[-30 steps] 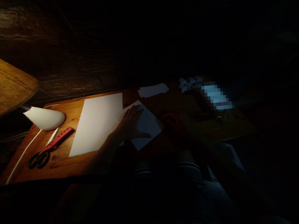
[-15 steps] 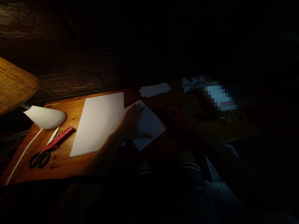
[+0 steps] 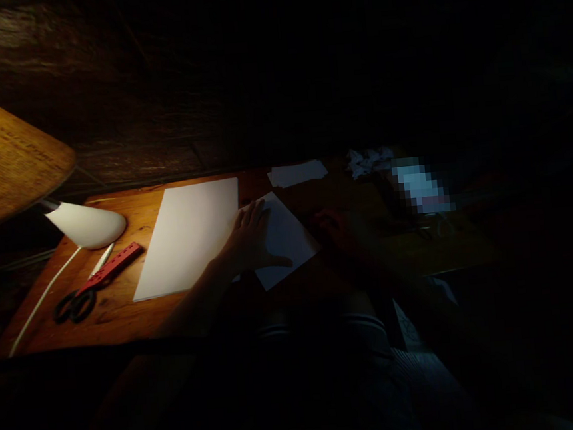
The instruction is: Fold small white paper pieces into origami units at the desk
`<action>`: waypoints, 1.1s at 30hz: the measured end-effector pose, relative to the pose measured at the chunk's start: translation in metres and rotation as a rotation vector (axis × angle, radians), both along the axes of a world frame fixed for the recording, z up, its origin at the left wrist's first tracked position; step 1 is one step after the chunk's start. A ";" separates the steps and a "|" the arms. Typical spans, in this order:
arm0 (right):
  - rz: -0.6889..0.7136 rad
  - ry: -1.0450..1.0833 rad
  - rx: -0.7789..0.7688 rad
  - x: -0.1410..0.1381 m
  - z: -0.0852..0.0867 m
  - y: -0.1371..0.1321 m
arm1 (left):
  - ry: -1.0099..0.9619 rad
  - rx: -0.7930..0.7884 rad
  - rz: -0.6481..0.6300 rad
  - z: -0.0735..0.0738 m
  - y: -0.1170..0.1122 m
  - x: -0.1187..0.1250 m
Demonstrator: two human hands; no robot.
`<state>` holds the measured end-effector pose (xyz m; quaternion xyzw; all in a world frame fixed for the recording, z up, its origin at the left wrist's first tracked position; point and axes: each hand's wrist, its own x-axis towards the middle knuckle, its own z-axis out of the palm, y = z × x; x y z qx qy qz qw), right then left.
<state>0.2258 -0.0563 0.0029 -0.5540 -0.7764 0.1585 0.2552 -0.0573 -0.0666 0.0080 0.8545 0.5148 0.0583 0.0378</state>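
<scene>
My left hand (image 3: 251,241) lies flat on a white sheet of paper (image 3: 288,228), its fingers stretched out and the thumb spread towards me. The sheet is turned at an angle, and its left part is under the hand. In deep shadow just past the sheet's right corner is my right hand (image 3: 331,223). Its fingers look curled in; whatever they hold, if anything, is lost in the dark. Left of the angled sheet lies a larger stack of white paper (image 3: 192,230), lit by the lamp.
At the left stand a lamp with a woven shade (image 3: 5,159) and its white base (image 3: 89,225). Black-handled scissors (image 3: 76,305) lie near a red perforated strip (image 3: 117,263). Cut paper pieces (image 3: 297,172), crumpled paper (image 3: 369,161) and a blurred bright screen (image 3: 422,186) sit farther back.
My right hand has shifted very slightly left, nearer the angled sheet. The left hand stays spread on the paper, and the other things have not moved.
</scene>
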 end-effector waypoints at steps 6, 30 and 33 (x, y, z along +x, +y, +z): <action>0.076 -0.021 -0.004 -0.010 0.006 0.001 | 0.005 0.044 0.079 -0.001 -0.006 0.003; 0.113 -0.024 -0.036 -0.020 0.012 0.009 | 0.117 -0.017 0.201 0.023 -0.052 0.014; 0.109 -0.039 -0.034 -0.020 0.012 0.009 | 0.085 -0.007 0.206 0.020 -0.056 0.013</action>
